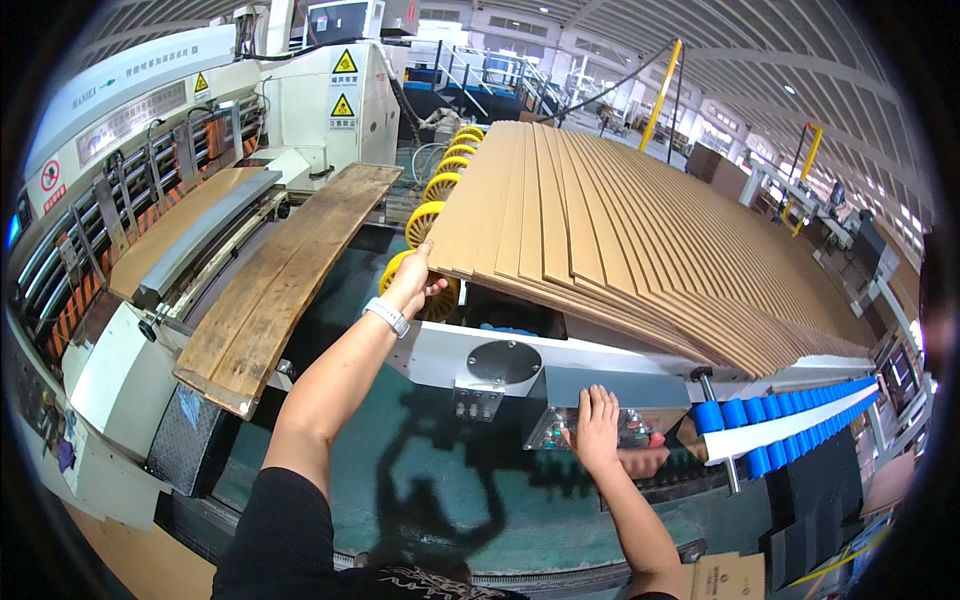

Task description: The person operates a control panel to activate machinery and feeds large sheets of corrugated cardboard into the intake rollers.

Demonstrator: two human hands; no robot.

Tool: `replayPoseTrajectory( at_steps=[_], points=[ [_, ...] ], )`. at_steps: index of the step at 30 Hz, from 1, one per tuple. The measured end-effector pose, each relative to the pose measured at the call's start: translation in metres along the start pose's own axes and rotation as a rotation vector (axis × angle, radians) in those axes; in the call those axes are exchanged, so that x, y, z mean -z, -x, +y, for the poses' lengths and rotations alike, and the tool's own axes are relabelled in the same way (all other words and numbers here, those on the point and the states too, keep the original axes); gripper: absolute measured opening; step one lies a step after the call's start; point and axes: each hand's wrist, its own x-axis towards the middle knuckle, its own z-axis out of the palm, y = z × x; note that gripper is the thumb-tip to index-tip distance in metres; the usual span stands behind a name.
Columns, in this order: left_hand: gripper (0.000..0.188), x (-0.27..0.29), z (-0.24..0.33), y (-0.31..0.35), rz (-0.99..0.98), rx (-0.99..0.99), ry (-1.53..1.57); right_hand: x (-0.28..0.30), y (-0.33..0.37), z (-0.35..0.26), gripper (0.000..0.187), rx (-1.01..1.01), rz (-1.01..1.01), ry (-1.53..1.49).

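Note:
My left hand (pixel 408 286) is at the near left corner of a fanned-out layer of brown corrugated cardboard sheets (pixel 560 215). Its thumb lies along the edge and the fingers curl in under the corner, closed on the sheets. Further right, my right hand (pixel 597 428) rests with fingers stretched out on the front of a grey control box (pixel 612 385). The thumb points to the buttons on the box's lower face; whether it presses one is hidden. A grey watch band (pixel 387 316) sits on my left wrist.
Yellow wheels (pixel 423 222) line the sheets' left side. A wooden plank (pixel 290 275) spans the gap beside a white machine (pixel 120 115). Blue rollers (pixel 770 415) stand at the right. Below lies a green floor (pixel 440 500), with a cardboard box (pixel 728 578) near my right elbow.

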Motion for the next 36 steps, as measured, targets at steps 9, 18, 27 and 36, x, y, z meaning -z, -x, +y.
replayPoseTrajectory(
  at_steps=[9, 18, 27, 36],
  points=[
    [0.034, 0.009, 0.008, 0.002, 0.025, -0.017, 0.011, -0.002, 0.0, 0.005, 0.075, 0.025, 0.054, -0.035],
    [0.035, 0.034, 0.023, 0.005, 0.01, -0.059, -0.028, -0.006, 0.0, 0.004, 0.078, 0.035, 0.064, -0.06],
    [0.038, 0.06, 0.031, -0.001, 0.029, -0.087, -0.064, -0.001, -0.004, -0.002, 0.075, 0.031, 0.027, -0.039],
    [0.037, 0.083, 0.04, 0.002, 0.06, -0.105, -0.06, -0.006, -0.003, -0.004, 0.081, 0.008, 0.029, -0.021]
  ],
)
